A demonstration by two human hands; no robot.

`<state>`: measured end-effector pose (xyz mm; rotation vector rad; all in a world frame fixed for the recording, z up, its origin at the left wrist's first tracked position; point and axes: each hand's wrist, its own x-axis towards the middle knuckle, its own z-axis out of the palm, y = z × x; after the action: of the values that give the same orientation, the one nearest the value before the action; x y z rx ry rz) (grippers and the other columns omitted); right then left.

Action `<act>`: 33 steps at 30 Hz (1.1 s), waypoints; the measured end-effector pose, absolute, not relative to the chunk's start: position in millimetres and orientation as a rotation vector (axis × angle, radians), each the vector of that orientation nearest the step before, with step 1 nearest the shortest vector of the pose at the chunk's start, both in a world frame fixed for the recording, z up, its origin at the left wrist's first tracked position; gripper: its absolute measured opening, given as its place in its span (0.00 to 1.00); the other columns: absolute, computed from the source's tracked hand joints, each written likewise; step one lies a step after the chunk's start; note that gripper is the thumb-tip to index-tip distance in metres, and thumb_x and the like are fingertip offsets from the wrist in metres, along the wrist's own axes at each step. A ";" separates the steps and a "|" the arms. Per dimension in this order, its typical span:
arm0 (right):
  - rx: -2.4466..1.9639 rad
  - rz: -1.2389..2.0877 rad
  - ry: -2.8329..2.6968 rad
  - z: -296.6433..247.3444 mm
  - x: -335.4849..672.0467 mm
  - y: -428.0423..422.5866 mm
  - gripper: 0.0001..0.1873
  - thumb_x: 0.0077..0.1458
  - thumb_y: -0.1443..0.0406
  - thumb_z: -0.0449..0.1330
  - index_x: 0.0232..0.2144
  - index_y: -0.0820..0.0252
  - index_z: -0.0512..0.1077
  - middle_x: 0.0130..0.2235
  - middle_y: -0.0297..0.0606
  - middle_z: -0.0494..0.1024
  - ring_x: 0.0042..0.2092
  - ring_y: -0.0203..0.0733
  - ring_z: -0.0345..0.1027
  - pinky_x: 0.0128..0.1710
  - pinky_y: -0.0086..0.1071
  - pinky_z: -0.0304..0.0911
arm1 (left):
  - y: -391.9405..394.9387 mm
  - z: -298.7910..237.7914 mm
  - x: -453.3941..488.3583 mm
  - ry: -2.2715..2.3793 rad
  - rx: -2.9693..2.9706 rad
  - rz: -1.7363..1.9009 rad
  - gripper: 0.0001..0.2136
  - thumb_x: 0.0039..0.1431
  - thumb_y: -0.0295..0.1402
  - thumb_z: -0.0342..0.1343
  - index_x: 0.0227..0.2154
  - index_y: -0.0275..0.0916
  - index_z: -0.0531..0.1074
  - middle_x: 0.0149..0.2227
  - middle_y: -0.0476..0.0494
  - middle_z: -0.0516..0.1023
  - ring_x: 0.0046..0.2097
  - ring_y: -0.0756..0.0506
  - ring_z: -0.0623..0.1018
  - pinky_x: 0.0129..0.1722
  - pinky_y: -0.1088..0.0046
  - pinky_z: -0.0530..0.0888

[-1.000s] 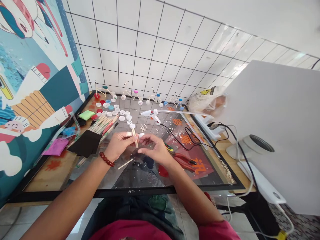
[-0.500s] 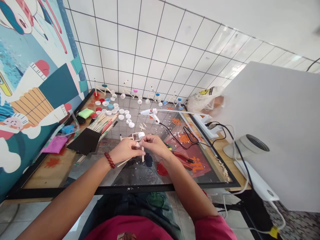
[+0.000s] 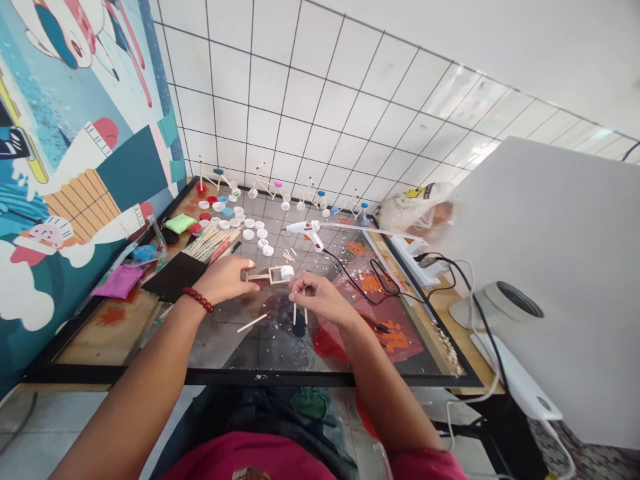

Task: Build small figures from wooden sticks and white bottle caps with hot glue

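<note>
My left hand [image 3: 227, 280], with a red bead bracelet at the wrist, has thumb and fingers closed around the left end of a small wooden-stick frame [image 3: 273, 275]. A white bottle cap [image 3: 287, 272] sits at that frame's right end. Just to the right, my right hand [image 3: 320, 297] is pinched on thin wooden sticks [image 3: 295, 311]; two pale lengths point down from its fingers. Their upper ends are hidden by the fingers. Below my left hand a loose wooden stick [image 3: 253, 323] lies on the clear table cover.
A white glue gun [image 3: 307, 231] lies beyond my hands, its black cord running right. White bottle caps [image 3: 249, 234], a bundle of sticks [image 3: 213, 241] and black sheets [image 3: 175, 277] lie left. Several finished stick-and-cap models [image 3: 270, 190] line the back edge. A power strip [image 3: 417, 257] stands right.
My hands have moved apart. The left has gone left to the stick frame, and the right has shifted slightly right with the sticks. The view has shifted a little.
</note>
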<state>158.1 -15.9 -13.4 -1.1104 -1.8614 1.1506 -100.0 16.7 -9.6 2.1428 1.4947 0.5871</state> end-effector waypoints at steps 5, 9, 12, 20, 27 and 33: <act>-1.016 0.974 -1.862 2.4 150.4 -7.7 0.09 0.53 0.58 0.65 0.28 0.58 0.73 0.34 0.36 0.76 0.37 0.39 0.67 0.40 0.33 0.61 | 15.7 -16.3 -93.4 1.546 2.269 0.512 0.15 0.47 0.41 0.66 0.37 0.41 0.80 0.41 0.39 0.80 0.42 0.38 0.78 0.38 0.68 0.71; -1.099 0.907 -1.803 5.0 132.9 15.2 0.11 0.52 0.56 0.65 0.28 0.58 0.74 0.28 0.33 0.75 0.31 0.37 0.64 0.35 0.32 0.60 | 17.4 -22.1 -90.0 1.597 2.332 0.530 0.16 0.51 0.43 0.64 0.39 0.39 0.81 0.41 0.38 0.78 0.42 0.38 0.78 0.38 0.67 0.71; -1.096 0.812 -1.751 1.6 117.7 28.8 0.12 0.51 0.55 0.65 0.28 0.58 0.74 0.28 0.33 0.75 0.30 0.36 0.63 0.33 0.31 0.60 | 18.6 -24.0 -88.5 1.610 2.355 0.554 0.15 0.50 0.41 0.65 0.39 0.38 0.81 0.42 0.38 0.78 0.46 0.37 0.76 0.44 0.64 0.71; -1.116 0.617 -1.778 -11.4 102.8 37.4 0.07 0.53 0.59 0.64 0.30 0.56 0.76 0.31 0.35 0.79 0.33 0.41 0.68 0.39 0.34 0.64 | 18.7 -24.6 -85.3 1.660 2.353 0.494 0.12 0.51 0.41 0.64 0.36 0.40 0.83 0.41 0.39 0.78 0.45 0.37 0.76 0.46 0.63 0.71; -1.147 0.611 -1.829 -19.5 107.2 43.1 0.08 0.54 0.58 0.64 0.31 0.56 0.78 0.32 0.36 0.80 0.35 0.41 0.70 0.42 0.35 0.65 | 19.4 -29.0 -83.1 1.641 2.309 0.526 0.09 0.52 0.40 0.63 0.32 0.42 0.83 0.39 0.40 0.79 0.45 0.37 0.76 0.47 0.60 0.70; -1.166 0.645 -1.797 -17.1 107.3 39.9 0.09 0.53 0.58 0.64 0.31 0.57 0.78 0.32 0.36 0.80 0.34 0.40 0.69 0.39 0.34 0.65 | 18.3 -27.2 -80.9 1.668 2.310 0.494 0.10 0.53 0.39 0.62 0.34 0.41 0.83 0.40 0.40 0.79 0.45 0.38 0.76 0.48 0.61 0.69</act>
<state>107.3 39.9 -17.1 -1.1664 -1.7967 0.6446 -80.9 18.3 -27.2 2.3095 1.6677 0.4943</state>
